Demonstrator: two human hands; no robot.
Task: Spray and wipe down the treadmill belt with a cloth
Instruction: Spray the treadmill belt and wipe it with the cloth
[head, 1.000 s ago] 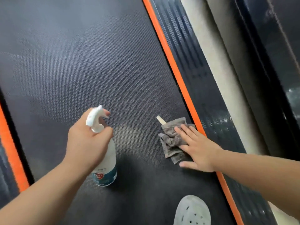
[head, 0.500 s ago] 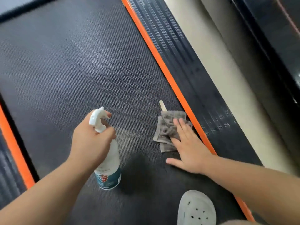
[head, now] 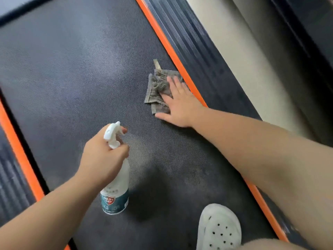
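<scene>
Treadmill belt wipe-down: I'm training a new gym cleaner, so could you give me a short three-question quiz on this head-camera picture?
1. True or false: the left hand grips the spray bottle around its neck, under the trigger head.
2. Choose one: where does the right hand press the cloth flat on the treadmill belt?
A. close beside the right orange edge strip
B. against the left edge strip
C. on the pale floor off the machine
3. Short answer: what white, perforated thing shows on the belt at the bottom of the view?

Key
1. True
2. A
3. A shoe
</scene>
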